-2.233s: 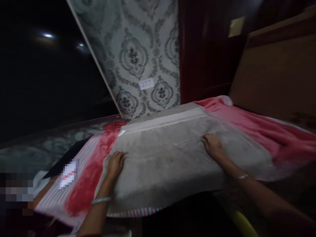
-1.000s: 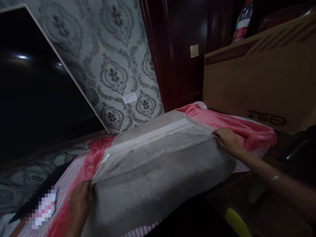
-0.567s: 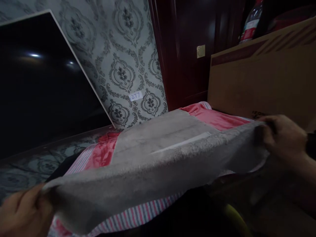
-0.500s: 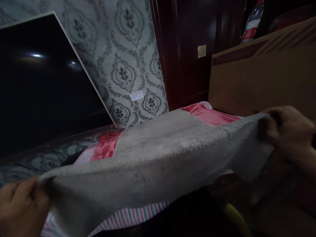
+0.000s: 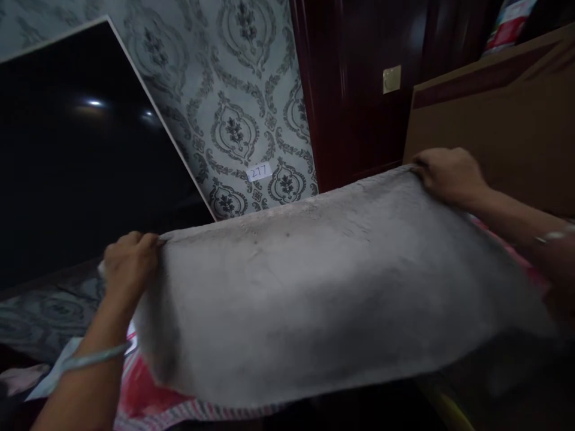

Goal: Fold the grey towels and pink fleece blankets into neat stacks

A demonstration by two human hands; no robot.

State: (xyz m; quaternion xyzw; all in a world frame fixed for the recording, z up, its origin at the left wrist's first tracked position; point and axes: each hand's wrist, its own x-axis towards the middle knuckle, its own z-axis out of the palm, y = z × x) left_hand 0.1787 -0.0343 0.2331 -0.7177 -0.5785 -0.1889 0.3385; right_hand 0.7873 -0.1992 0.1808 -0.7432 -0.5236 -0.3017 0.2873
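Observation:
A grey fleecy cloth (image 5: 314,287) is stretched out in front of me, its far edge lifted. My left hand (image 5: 128,263) is closed on the cloth's far left corner. Gripping the far right corner is my right hand (image 5: 447,173), fingers curled over the edge. The cloth covers most of a pink and striped blanket (image 5: 148,401), which shows only at the lower left under the cloth's near edge.
A dark flat screen (image 5: 76,149) leans against patterned wallpaper (image 5: 242,108) with a small paper tag (image 5: 259,172). A dark red wooden door (image 5: 359,90) stands behind, and a large cardboard box (image 5: 498,126) at the right.
Both hands took hold of the cloth's near corners, lifted them, and carried them up and away over the cloth, so it now hides the pink blanket.

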